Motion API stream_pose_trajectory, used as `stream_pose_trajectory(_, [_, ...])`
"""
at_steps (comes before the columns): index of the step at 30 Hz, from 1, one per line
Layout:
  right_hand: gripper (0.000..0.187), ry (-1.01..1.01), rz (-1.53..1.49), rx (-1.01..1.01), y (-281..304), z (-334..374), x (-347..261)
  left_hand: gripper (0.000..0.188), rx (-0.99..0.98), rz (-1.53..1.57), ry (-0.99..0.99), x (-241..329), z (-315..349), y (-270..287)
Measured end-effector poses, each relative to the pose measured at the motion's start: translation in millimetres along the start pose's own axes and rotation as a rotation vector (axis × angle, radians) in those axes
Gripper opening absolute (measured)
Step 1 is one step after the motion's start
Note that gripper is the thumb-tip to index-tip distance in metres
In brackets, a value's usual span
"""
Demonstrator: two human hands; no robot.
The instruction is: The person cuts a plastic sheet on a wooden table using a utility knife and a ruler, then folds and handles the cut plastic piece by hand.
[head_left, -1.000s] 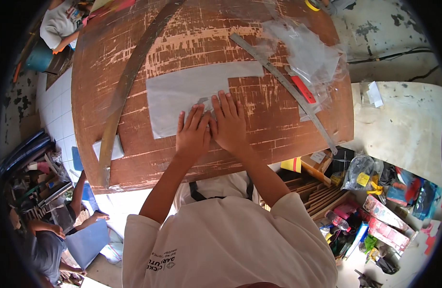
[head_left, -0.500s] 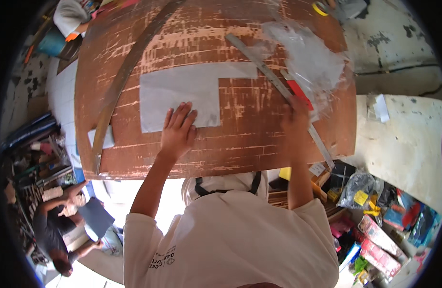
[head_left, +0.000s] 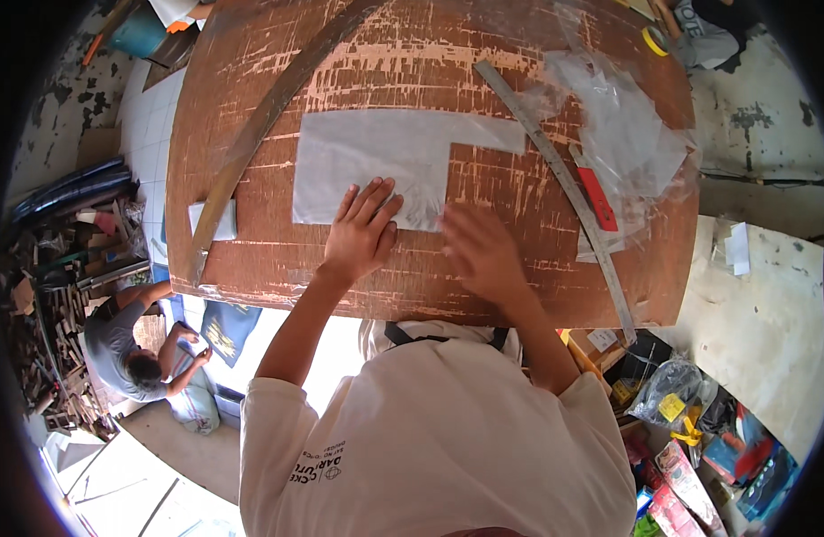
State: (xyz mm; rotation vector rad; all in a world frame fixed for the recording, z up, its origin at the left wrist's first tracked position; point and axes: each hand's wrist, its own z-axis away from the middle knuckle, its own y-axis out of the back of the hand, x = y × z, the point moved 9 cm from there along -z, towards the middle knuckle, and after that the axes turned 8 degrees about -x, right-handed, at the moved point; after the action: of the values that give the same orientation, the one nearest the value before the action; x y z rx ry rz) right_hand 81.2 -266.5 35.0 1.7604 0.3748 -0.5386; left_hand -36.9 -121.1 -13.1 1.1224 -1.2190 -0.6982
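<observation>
My left hand (head_left: pixel 365 228) lies open on the lower edge of a translucent whitish plastic sheet (head_left: pixel 371 157), fingers spread across it. The sheet lies flat and has an L-like outline, with a narrow arm reaching right. At its lower right corner is my right hand (head_left: pixel 482 251), blurred, fingers stretched out and apart, no object visible in it. Whether its fingertips touch the sheet I cannot tell. Right of that hand a metal ruler (head_left: pixel 555 166) lies slantwise, its near end past the table edge. A red-handled cutter (head_left: pixel 596 199) rests beside the ruler.
The worn brown tabletop (head_left: pixel 376 282) carries a long metal strip (head_left: pixel 251 134) on the left and a small pale block (head_left: pixel 224 220). Crumpled clear plastic (head_left: pixel 631 134) and a yellow tape roll (head_left: pixel 654 41) lie far right. Another person (head_left: pixel 134 345) sits at lower left, bags (head_left: pixel 667 394) lower right.
My right hand has left the ruler and moved left to the sheet's lower right corner. My left hand stays on the sheet. The view has shifted; the seated person's pose differs.
</observation>
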Motion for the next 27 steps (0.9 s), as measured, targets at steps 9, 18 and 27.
stream_pose_trajectory(9, [0.042,0.095,0.06,-0.15,-50.8,7.0,-12.5,0.043,-0.002,0.022,0.0,0.9,-0.2,2.4])
stream_pose_trajectory(18, [0.02,0.111,-0.013,0.105,-23.4,-10.7,-0.9,0.042,0.018,0.039,-0.008,2.0,-0.8,6.2])
stream_pose_trajectory(27, [0.019,0.099,-0.051,0.165,-23.4,-12.8,2.8,0.048,-0.002,0.066,-0.007,1.9,1.0,6.8])
